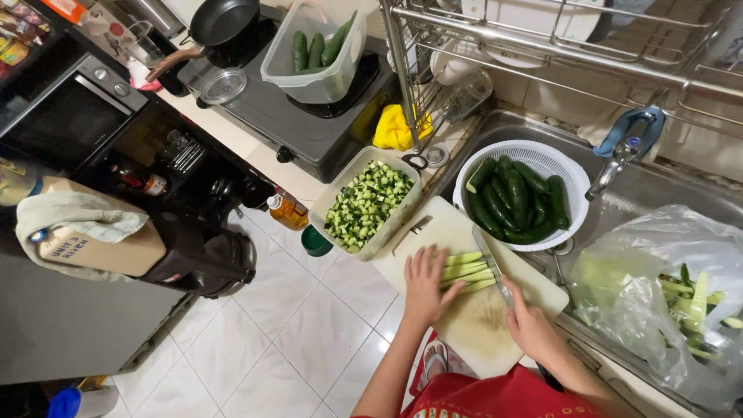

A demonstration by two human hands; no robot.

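Observation:
My left hand (425, 285) presses down on a bundle of peeled cucumber strips (467, 271) lying on a pale cutting board (480, 321). My right hand (530, 325) grips a knife (493, 267) whose blade rests across the strips at their right end. A rectangular tub of diced cucumber (366, 203) stands at the board's upper left. A white colander with several whole cucumbers (521, 195) sits by the sink just beyond the board.
A clear plastic bag with cucumber peelings (673, 298) lies in the sink at right, below the tap (619, 155). A gas stove (294, 108) carries a tub of whole cucumbers (317, 50) and a black pan (223, 22). A dish rack (542, 39) stands behind.

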